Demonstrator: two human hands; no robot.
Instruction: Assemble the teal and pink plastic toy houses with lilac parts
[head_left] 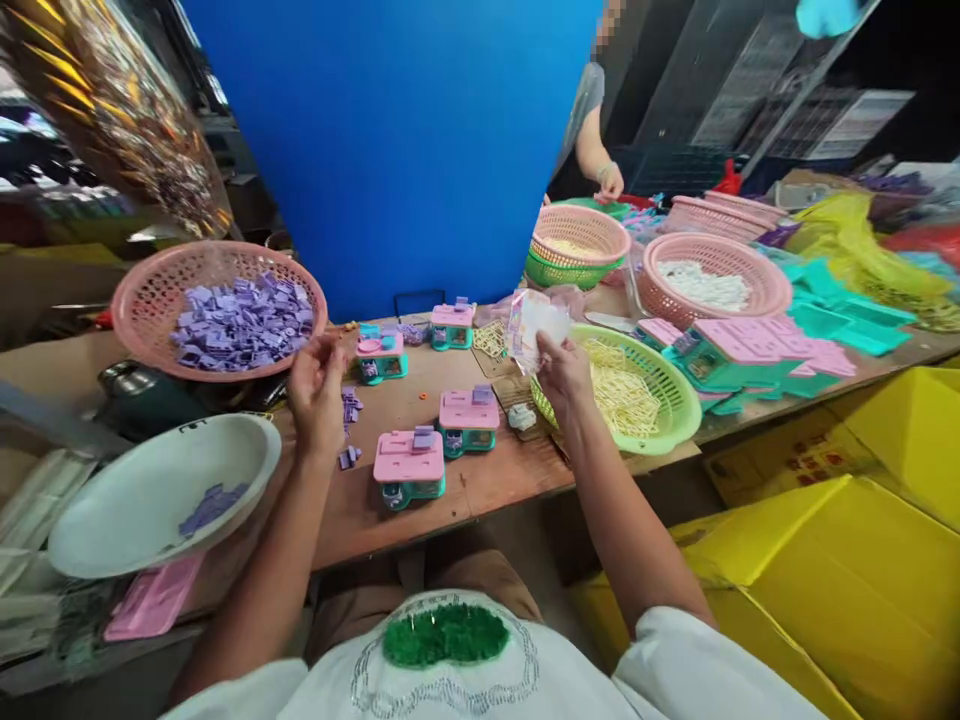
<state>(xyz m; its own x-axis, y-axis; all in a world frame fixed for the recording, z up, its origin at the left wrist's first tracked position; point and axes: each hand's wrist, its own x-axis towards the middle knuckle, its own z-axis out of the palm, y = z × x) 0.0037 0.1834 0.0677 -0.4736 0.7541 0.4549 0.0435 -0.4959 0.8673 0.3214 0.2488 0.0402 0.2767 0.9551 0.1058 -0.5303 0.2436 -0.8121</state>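
My right hand (568,375) pinches a small white sheet with a shiny, faintly printed film (529,322), held up above the table. My left hand (319,385) is raised near the pink basket, thumb and fingers pinched together; what is between them, if anything, is too small to make out. Between my hands stand several pink-topped teal toy vehicles: a front one (409,468), another (469,420) just behind it, and farther back one (381,358) and one (451,326). Small purple clips stand up on some roofs. Loose purple pieces (350,408) lie beside my left wrist.
A pink basket (124,300) of purple parts and a white basin (112,500) are at left. At right are a green basket (686,400) of cream sticks, stacked pink-and-teal parts (750,345), and yellow boxes (847,570). A blue panel (397,150) stands behind; a co-worker's hand (609,183) is beyond.
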